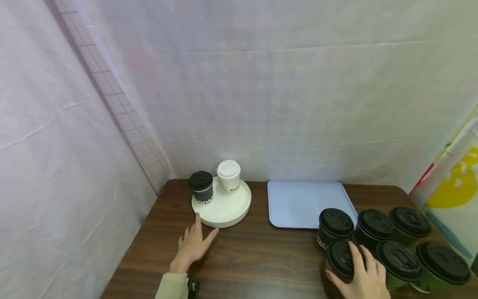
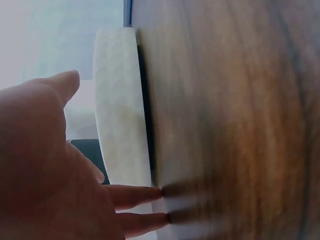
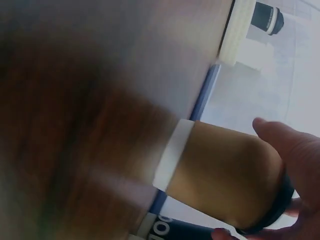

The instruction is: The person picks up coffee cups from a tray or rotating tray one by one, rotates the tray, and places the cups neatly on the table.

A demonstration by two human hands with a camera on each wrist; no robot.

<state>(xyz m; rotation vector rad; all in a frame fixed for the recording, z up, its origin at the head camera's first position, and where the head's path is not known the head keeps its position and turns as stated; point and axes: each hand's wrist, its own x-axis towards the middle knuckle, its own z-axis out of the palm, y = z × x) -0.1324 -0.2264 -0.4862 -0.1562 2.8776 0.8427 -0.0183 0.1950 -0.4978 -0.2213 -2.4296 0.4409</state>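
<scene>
My left hand (image 1: 192,245) is spread by the near left edge of a round white tray (image 1: 220,216), two fingertips at the tabletop in the left wrist view. On that tray stand a black lidded paper cup (image 1: 202,189) and a white lidded paper cup (image 1: 229,176). My right hand (image 1: 362,276) grips a brown paper cup (image 3: 230,170) around its black lid (image 1: 340,258), thumb on one side and fingers on the other. Behind it stands another black paper cup (image 1: 334,228) with printed letters.
A light blue rectangular tray (image 1: 308,203) lies at the back of the wooden table (image 1: 261,261). Several black-lidded cups, some green like this green cup (image 1: 433,284), crowd the right side. White cloth (image 1: 261,104) hangs behind the table.
</scene>
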